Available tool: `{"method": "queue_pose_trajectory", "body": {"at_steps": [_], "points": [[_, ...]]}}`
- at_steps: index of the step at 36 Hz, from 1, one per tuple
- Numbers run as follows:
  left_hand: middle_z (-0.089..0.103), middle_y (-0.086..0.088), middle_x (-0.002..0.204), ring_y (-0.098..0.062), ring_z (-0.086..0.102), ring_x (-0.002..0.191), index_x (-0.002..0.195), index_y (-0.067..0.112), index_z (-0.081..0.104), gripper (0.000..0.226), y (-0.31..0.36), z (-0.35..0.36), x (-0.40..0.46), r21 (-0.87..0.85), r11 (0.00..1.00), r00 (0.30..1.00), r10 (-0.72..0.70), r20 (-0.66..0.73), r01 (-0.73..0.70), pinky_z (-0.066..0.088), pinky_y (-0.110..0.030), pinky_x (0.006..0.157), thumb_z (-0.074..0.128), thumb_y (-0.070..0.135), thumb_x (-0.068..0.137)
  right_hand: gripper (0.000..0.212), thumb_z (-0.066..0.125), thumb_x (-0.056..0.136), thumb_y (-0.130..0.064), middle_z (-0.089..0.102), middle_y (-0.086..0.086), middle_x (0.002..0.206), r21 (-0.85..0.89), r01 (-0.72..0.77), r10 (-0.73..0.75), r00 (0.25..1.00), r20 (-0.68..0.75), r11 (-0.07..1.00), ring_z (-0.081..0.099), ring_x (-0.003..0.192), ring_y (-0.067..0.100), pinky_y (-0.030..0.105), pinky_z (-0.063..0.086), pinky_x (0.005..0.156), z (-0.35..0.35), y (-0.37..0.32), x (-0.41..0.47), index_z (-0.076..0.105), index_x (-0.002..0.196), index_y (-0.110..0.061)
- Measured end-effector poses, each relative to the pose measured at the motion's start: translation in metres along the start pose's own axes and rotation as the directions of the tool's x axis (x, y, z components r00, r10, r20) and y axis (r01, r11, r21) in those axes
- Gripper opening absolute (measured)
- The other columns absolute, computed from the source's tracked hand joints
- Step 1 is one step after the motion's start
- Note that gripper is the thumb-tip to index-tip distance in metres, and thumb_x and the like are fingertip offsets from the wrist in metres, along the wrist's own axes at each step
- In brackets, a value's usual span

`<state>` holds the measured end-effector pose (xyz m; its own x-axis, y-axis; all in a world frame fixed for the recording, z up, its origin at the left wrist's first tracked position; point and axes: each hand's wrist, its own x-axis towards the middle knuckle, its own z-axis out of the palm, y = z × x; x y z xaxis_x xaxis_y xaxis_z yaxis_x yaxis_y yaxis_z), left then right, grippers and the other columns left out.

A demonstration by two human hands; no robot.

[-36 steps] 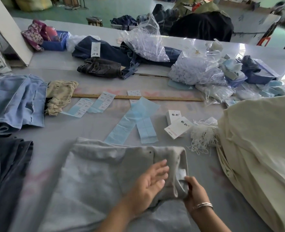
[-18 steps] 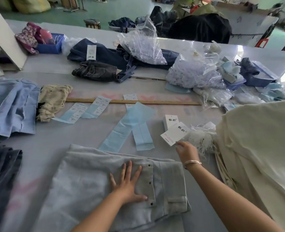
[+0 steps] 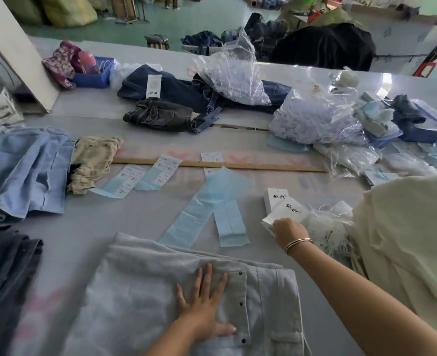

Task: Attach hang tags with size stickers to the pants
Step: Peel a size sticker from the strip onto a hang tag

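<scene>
Light grey pants (image 3: 161, 291) lie flat on the surface (image 3: 96, 222) nearest the camera, waistband to the right; left hand (image 3: 204, 312) presses on them, fingers straight and spread. Right hand (image 3: 288, 229) reaches to the white hang tags (image 3: 284, 209) stack just beyond, fingers curled at the stack's near edge, looks like pinching the top tag, exact grip hidden. Best to peel off a single tag, keep pants pinned flat, bring tag to waistband; blue sticker sheets (image 3: 212, 209) lie between
</scene>
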<state>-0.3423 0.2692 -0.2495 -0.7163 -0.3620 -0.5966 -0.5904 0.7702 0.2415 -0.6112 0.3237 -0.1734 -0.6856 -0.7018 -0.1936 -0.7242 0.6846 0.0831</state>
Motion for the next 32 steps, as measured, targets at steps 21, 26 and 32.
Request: {"method": "queue_pose_trajectory", "body": {"at_steps": [21, 26, 32], "points": [[-0.060, 0.002, 0.130, -0.020, -0.055, 0.118, 0.108, 0.053, -0.053, 0.116, 0.000, 0.001, -0.005, -0.036, 0.999, 0.998, 0.024, -0.061, -0.027, -0.026, -0.067, 0.094, 0.053, 0.077, 0.068, 0.019, 0.058, 0.089, -0.020, 0.069, 0.019, 0.094, 0.420, -0.175, 0.229, 0.970, -0.080, 0.890, 0.062, 0.087, 0.034, 0.030, 0.038, 0.065, -0.012, 0.019, -0.002, 0.071, 0.084, -0.008], [-0.058, 0.000, 0.132, -0.021, -0.055, 0.119, 0.108, 0.053, -0.055, 0.117, 0.000, 0.002, -0.003, -0.029, 0.999, 0.997, 0.021, -0.077, -0.023, -0.029, -0.066, 0.092, 0.052, 0.078, 0.067, 0.013, 0.066, 0.082, -0.020, 0.068, 0.019, 0.089, 0.511, -0.226, 0.329, 0.937, -0.119, 0.829, 0.060, 0.084, 0.035, 0.029, 0.034, 0.064, -0.015, 0.021, -0.005, 0.067, 0.077, -0.008], [-0.059, 0.000, 0.130, -0.018, -0.054, 0.119, 0.109, 0.050, -0.054, 0.119, 0.000, 0.001, -0.005, -0.065, 0.998, 0.997, 0.017, -0.070, -0.022, -0.025, -0.067, 0.096, 0.055, 0.075, 0.068, 0.023, 0.073, 0.077, -0.031, 0.066, 0.011, 0.080, 0.513, -0.217, 0.247, 0.969, 0.009, 0.831, 0.058, 0.076, 0.027, 0.030, 0.039, 0.064, -0.006, 0.017, -0.008, 0.064, 0.071, -0.010]]}}
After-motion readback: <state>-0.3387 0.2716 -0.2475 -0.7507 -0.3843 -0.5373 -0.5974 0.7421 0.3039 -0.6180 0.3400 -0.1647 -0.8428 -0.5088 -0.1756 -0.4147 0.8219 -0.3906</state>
